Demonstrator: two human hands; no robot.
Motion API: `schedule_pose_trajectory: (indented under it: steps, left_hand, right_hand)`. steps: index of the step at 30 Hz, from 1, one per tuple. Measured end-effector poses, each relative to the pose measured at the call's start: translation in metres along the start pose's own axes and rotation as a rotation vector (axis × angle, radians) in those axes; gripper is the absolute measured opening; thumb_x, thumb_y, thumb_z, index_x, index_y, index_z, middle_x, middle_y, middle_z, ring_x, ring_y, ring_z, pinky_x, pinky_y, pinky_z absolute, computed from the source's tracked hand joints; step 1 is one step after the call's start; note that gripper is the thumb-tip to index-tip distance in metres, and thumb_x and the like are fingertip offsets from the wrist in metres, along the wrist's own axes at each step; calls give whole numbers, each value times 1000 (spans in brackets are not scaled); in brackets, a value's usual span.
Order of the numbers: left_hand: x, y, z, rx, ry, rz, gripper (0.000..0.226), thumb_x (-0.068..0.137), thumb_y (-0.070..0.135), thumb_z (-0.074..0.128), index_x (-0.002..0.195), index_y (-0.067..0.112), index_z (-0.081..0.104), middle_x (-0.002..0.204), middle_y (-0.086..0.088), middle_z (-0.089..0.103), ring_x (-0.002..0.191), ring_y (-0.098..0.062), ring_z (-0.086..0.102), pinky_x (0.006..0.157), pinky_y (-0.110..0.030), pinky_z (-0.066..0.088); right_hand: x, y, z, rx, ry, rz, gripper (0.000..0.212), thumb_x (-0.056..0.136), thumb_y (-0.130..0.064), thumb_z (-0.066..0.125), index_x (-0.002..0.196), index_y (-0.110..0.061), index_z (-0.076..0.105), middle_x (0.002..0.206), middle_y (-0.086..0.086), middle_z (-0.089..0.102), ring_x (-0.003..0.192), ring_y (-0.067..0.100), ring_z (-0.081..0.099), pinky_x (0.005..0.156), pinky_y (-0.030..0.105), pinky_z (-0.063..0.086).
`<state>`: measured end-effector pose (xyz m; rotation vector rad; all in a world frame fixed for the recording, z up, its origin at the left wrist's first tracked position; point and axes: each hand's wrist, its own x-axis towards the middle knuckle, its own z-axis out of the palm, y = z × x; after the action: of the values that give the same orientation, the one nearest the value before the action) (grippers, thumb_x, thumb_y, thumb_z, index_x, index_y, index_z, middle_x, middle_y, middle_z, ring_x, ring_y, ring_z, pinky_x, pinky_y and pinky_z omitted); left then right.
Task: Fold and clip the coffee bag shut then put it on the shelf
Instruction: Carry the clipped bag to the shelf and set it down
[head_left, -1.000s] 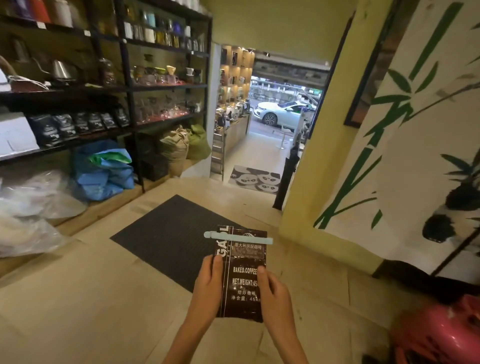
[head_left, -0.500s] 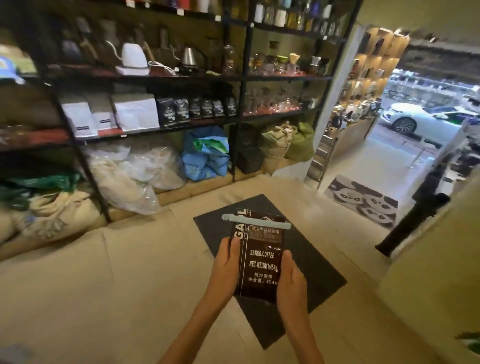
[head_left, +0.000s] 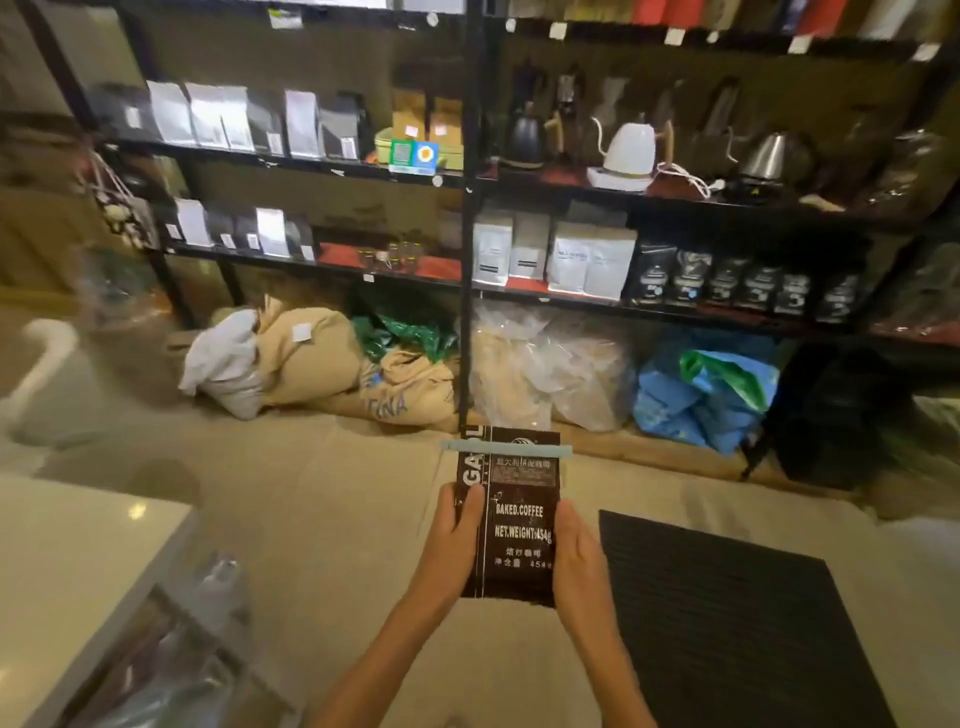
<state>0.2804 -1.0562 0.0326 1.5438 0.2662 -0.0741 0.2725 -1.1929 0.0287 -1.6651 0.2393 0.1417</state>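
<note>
Nearest the camera, the left hand (head_left: 457, 540) and the right hand (head_left: 576, 558) are clamped on opposite long edges of the coffee bag (head_left: 511, 519), thumbs over its printed face, so the bag sits between them rather than off to either side and neither hand is the nearer one. The bag is held upright in the air with its long axis running from 6 o'clock to 12 o'clock, bottom edge toward the person and top pointing away toward the shelf (head_left: 675, 306). Across that top, at right angles to the long axis, lies the pale blue clip (head_left: 506, 448), running from 9 to 3 o'clock and sticking out a little past both side edges; the fold and clip look done, so what remains is likely the placing. Below the bag is bare floor, with a dark mat (head_left: 727, 623) at about 4 o'clock. Farther on at 12 o'clock stand sacks (head_left: 322, 358) on the floor under the shelving. Above them, at about 1 o'clock, a row of similar dark bags (head_left: 737, 283) stands beside white bags (head_left: 566, 260), well apart from the hands; that tier seems the natural target, calling for a reach forward and up with the bag kept upright.
</note>
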Motion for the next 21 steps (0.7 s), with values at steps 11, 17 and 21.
schedule_pose_trajectory:
  steps: [11, 17, 21]
  left_hand:
    - [230, 58, -65, -51, 180, 35, 35, 101, 38, 38, 128, 16, 45, 107, 3, 66, 82, -1, 70, 56, -10, 53]
    - [360, 79, -87, -60, 234, 43, 37, 101, 38, 40, 133, 19, 45, 109, 2, 70, 85, -2, 72, 61, -13, 54]
    - [438, 94, -93, -102, 270, 13, 35, 101, 38, 41, 130, 20, 49, 105, 4, 72, 84, -4, 73, 62, -16, 55]
  right_hand:
    - [250, -75, 81, -212, -330, -133, 36, 97, -59, 26, 101, -58, 62, 107, -8, 75, 97, 5, 70, 86, 40, 59]
    - [402, -121, 124, -184, -387, -239, 39, 98, -45, 43, 136, -43, 40, 112, -13, 67, 98, 6, 68, 77, 28, 58]
    - [499, -150, 153, -151, -451, -231, 47, 94, -45, 53, 138, -30, 45, 120, -2, 68, 98, 11, 72, 76, 32, 63]
